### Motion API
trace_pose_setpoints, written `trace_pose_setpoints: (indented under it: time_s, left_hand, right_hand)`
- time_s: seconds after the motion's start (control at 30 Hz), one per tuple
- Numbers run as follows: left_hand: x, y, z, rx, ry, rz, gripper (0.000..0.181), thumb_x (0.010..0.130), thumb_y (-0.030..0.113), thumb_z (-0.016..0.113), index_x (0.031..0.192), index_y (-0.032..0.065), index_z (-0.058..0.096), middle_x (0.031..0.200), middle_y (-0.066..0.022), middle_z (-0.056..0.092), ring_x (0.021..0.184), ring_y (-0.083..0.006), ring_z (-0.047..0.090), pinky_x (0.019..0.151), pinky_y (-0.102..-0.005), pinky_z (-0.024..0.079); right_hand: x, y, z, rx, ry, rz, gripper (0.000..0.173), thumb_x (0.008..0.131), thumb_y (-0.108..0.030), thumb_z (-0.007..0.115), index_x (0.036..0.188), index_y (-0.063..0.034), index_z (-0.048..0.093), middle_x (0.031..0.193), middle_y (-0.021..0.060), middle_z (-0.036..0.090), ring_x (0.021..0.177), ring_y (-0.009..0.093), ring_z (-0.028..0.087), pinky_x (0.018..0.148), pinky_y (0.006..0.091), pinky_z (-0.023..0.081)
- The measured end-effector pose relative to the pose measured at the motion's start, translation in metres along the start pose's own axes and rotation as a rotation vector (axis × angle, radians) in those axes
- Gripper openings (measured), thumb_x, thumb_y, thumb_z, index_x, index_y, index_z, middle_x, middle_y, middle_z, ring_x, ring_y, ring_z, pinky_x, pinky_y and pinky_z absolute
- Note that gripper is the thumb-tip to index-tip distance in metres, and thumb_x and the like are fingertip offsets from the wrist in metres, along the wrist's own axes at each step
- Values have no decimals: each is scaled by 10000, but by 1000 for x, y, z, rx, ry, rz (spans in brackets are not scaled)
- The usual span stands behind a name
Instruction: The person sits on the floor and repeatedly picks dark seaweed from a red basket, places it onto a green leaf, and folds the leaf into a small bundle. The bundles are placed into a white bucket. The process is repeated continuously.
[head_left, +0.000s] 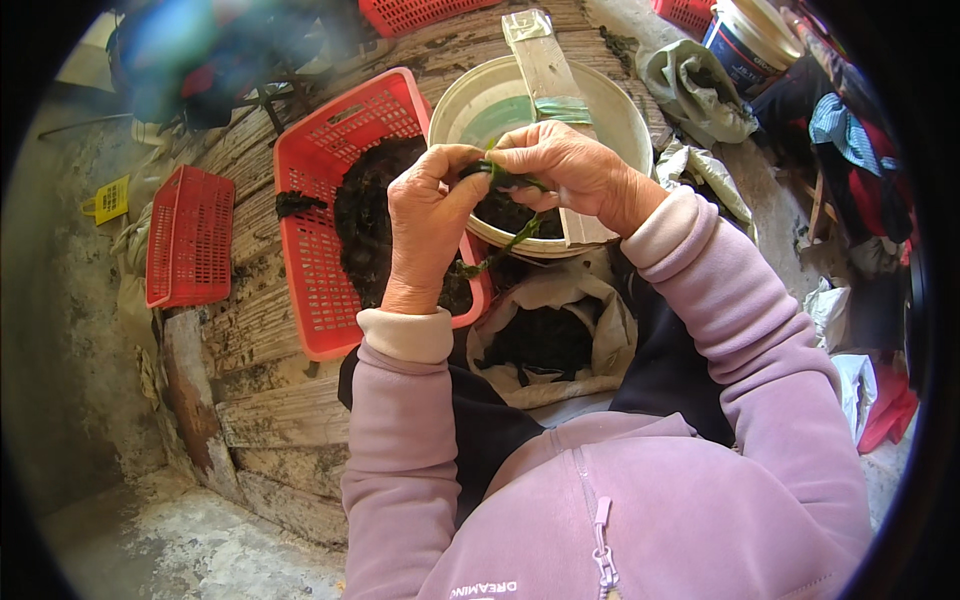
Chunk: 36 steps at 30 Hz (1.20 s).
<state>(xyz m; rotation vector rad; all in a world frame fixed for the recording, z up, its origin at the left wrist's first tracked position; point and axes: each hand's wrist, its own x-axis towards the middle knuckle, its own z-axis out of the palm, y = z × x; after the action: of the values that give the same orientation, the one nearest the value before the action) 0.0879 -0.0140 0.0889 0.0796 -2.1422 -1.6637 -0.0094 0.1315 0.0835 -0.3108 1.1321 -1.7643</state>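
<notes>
My left hand (431, 206) and my right hand (570, 169) meet above the front of a white round tub (450, 101). Between their fingertips they pinch a dark green, seaweed-like strand (495, 178). One length of it (525, 232) dangles past the tub rim toward a red plastic basket (304, 247). Dark wet plant matter (367, 195) fills much of that basket, left of the tub. A wooden board (551, 64) lies across the tub, with tape wrapped around it. More dark matter shows inside the tub below my hands, partly hidden by them.
An open woven sack (619, 352) holding dark pieces stands between my legs. Another red basket (191, 236) rests at the left on the worn wooden planks (277, 409). At the upper right are a sack (660, 71) and a paint bucket (750, 45). Clothes hang at the right.
</notes>
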Motion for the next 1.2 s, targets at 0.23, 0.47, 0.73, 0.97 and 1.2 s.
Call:
trace_pose_setpoints:
  time_s: [0.23, 0.47, 0.73, 0.97, 1.2]
  left_hand:
    - [3, -13, 8, -197, 68, -130, 115, 755, -14, 648, 857, -16, 593, 727, -38, 606, 653, -69, 540, 570, -221, 455]
    - [7, -16, -4, -1062, -215, -346, 120, 841, -5, 558, 955, 30, 557, 857, -79, 612, 717, -154, 609, 552, -300, 515]
    - [2, -9, 7, -460, 75, -110, 163, 741, -20, 699, 892, -20, 639, 892, -45, 633, 814, -104, 585, 714, -239, 487]
    - [12, -16, 2, 415, 306, 384, 99, 729, -24, 690, 714, -27, 592, 788, -65, 610, 654, -102, 546, 563, -228, 441]
    - [15, -15, 8, -840, 203, -224, 61, 881, 54, 572, 848, 3, 569, 734, -105, 603, 562, -147, 553, 511, -252, 453]
  right_hand:
    - [-6, -1, 6, -382, 104, -170, 179, 862, -202, 630, 783, -41, 629, 593, -47, 481, 460, 8, 368, 393, 155, 251]
    - [-3, -2, -5, 219, -491, 28, 202, 924, -157, 529, 738, -80, 526, 543, -88, 278, 427, 14, 208, 382, 185, 160]
    - [-3, -4, -6, 92, -91, -43, 189, 904, -156, 573, 729, -94, 537, 564, -85, 328, 438, 13, 250, 386, 178, 182]
    - [-15, -19, -10, -483, 158, -206, 136, 808, -178, 672, 830, -44, 678, 601, -44, 512, 477, 22, 380, 415, 192, 285]
    - [-27, -44, -36, -813, 363, -284, 207, 767, -198, 709, 824, 1, 704, 590, -18, 564, 511, 41, 450, 472, 214, 369]
